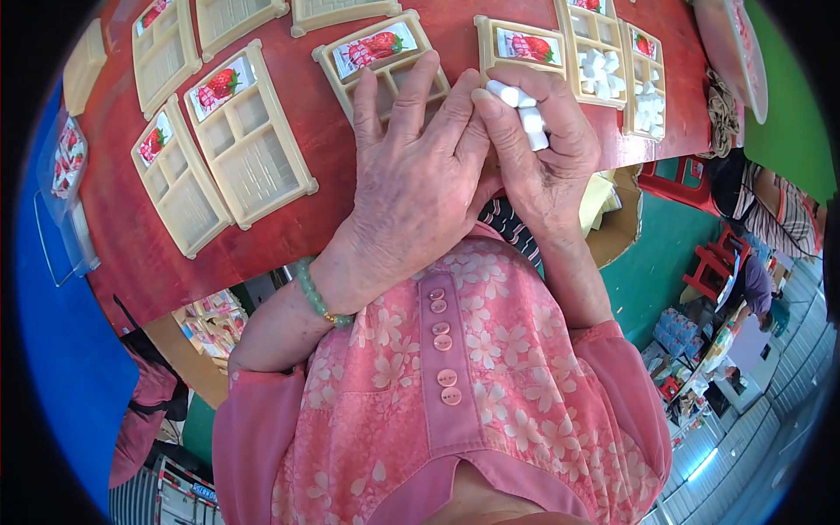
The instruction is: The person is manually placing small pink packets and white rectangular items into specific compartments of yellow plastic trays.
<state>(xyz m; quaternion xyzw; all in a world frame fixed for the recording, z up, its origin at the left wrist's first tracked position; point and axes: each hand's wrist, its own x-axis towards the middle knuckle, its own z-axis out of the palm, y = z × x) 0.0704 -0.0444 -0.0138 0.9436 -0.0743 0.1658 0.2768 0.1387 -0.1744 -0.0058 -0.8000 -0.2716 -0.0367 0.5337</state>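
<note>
My left hand [411,179] lies flat with fingers spread over a cream plastic tray [378,54] that carries a strawberry-picture packet in one compartment. My right hand [544,153] sits beside it, touching it, and holds several small white blocks [522,112] between thumb and fingers. Just beyond the right hand is another cream tray [520,45] with a strawberry packet. To its right, two trays [598,52] hold piles of the same white blocks.
Several more cream compartment trays [249,131] lie on the red table [306,166], some with strawberry packets. A clear bag [66,166] sits at the left edge. A person [761,197] and red stools [709,262] are at the right, below the table.
</note>
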